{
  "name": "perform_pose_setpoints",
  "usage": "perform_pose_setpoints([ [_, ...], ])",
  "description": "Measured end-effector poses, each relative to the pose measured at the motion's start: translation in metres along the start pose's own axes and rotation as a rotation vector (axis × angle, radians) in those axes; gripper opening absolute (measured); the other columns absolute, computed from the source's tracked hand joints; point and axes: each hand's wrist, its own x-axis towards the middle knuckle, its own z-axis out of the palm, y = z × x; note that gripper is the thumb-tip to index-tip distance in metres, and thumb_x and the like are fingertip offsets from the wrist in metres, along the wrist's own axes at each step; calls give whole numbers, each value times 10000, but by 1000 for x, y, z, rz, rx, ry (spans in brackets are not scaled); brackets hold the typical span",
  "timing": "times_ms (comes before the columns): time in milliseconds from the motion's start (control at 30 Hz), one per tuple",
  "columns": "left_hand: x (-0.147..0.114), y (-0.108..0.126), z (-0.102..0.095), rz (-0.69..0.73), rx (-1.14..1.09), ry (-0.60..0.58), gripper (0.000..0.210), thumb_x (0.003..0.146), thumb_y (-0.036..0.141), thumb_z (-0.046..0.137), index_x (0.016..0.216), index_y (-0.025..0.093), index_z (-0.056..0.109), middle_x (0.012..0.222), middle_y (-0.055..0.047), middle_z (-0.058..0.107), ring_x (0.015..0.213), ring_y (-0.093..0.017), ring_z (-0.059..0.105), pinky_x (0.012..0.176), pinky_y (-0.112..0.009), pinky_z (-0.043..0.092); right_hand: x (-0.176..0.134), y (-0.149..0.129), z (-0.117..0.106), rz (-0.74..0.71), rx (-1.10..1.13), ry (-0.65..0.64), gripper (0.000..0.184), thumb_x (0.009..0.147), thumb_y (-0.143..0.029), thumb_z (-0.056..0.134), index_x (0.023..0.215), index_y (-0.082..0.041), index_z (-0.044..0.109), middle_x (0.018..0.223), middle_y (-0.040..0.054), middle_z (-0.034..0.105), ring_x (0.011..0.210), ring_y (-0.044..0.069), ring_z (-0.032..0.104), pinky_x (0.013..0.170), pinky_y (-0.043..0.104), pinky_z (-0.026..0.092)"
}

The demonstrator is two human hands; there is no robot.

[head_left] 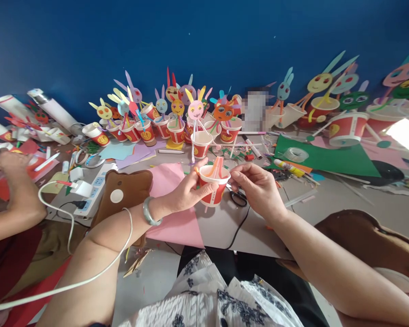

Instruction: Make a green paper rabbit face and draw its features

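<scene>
In the head view a red-and-white paper cup point(214, 196) is held upright over the table. My left hand point(194, 188) grips it from the left, with the thumb across its front and the fingers behind. Orange-pink paper strips point(217, 169) rise out of the cup and lean together at the top. My right hand point(255, 187) is closed in a pinch at the cup's right rim; what lies between its thumb and fingertips is too small to make out. Black-handled scissors point(238, 198) lie just behind and below that hand's fingertips.
Paper cups with animal faces point(195, 109) line the blue wall. Pink paper point(172, 181), green paper point(327, 156) and a tape roll point(296, 154) lie about. A power strip point(97, 190) stands left; a white cable point(88, 268) crosses my left arm. Another person's hand point(13, 165) is far left.
</scene>
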Motion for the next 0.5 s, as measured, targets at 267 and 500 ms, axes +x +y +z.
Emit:
perform_pose_setpoints([
  [267, 5, 9, 3, 54, -130, 51, 761, 960, 593, 650, 1593, 254, 399, 1518, -142, 568, 1469, -308, 480, 1238, -455, 403, 3, 8, -4, -7, -6, 4, 398, 747, -517, 896, 976, -226, 750, 703, -12, 701, 573, 126, 590, 572, 283, 507],
  [500, 9, 7, 3, 82, -159, 89, 723, 929, 619, 678, 1515, 233, 506, 1458, -143, 610, 1422, -315, 513, 1215, -452, 422, 5, 12, -4, 60, 70, -35, 368, 715, -471, 928, 895, -216, 733, 709, -11, 711, 575, 105, 583, 555, 249, 487],
])
